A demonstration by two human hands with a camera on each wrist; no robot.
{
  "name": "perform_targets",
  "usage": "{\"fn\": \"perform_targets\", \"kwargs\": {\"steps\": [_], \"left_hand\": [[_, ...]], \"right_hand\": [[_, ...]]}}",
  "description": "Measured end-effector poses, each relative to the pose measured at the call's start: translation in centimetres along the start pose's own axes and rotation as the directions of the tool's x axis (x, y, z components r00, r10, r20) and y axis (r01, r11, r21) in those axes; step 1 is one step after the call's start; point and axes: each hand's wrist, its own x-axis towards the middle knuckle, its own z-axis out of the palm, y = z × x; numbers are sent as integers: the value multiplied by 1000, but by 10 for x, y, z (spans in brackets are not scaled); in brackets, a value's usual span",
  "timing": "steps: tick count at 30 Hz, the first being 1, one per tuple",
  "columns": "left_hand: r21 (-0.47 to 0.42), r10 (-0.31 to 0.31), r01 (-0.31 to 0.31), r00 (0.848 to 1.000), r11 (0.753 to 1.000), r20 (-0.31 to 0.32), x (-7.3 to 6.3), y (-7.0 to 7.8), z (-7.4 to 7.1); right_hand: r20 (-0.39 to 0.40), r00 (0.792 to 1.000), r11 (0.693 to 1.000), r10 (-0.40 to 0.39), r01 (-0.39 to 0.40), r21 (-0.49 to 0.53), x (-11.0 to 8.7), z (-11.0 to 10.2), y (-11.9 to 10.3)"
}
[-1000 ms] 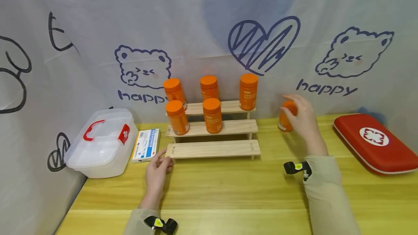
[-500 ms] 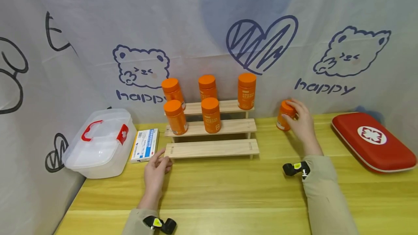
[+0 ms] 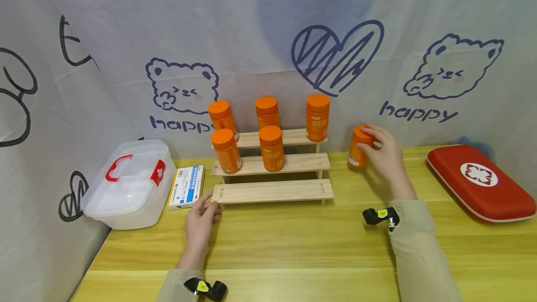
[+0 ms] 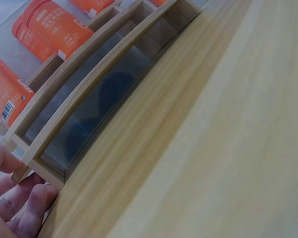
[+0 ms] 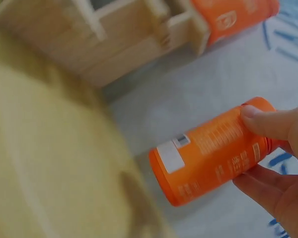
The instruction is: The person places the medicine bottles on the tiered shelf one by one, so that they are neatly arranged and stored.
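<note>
My right hand (image 3: 383,157) pinches an orange pill bottle (image 3: 358,150) near its cap, thumb on one side and fingers on the other. Slightly tilted, this bottle appears just off the tabletop in the right wrist view, right of a three-step wooden display stand (image 3: 272,191). At the stand's lower left end, my left hand (image 3: 200,227) holds the corner of the lowest step with curled fingers; the left wrist view shows fingers (image 4: 32,203) beside the end leg. Three matching bottles stand on the top step, including one at its right end (image 3: 317,118). Two more, one mid-step (image 3: 271,149), occupy the middle step.
Left of the stand lie a blue-and-white medicine box (image 3: 186,188) and a clear plastic case (image 3: 126,190) with a red handle. A red first-aid case (image 3: 482,183) lies at the far right. A printed cloth (image 3: 260,22) hangs behind the table.
My right hand has closed its fingers on the pill bottle and shifted it a little left toward the stand, tilting it. The left hand stays at the stand's corner.
</note>
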Motion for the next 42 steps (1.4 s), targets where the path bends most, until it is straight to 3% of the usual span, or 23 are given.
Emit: {"fn": "perform_targets", "kwargs": {"steps": [10,13,17,22,25,31,42], "left_hand": [[4,4,-4,1000,1000,-6,1,-1,0],[4,4,-4,1000,1000,-3,1,-1,-1],[5,7,-7,1000,1000,-6,1,-1,-1],[13,1,-1,1000,1000,-12,1,-1,0],[15,3,-3,1000,1000,-12,1,-1,0],[21,3,-2,1000,1000,-9,1,1,1],[26,4,-3,1000,1000,-12,2,0,0]], "right_hand": [[-56,985,987,-161,161,-13,-2,-8,-58],[-87,960,964,-265,266,-2,-4,-3,-71],[-99,908,911,-408,412,26,-6,10,-79],[-43,878,877,-477,478,40,-8,29,-79],[-13,880,879,-475,475,38,-10,37,-77],[-19,907,905,-421,421,62,-12,42,-74],[18,928,926,-372,370,73,-11,46,-72]]}}
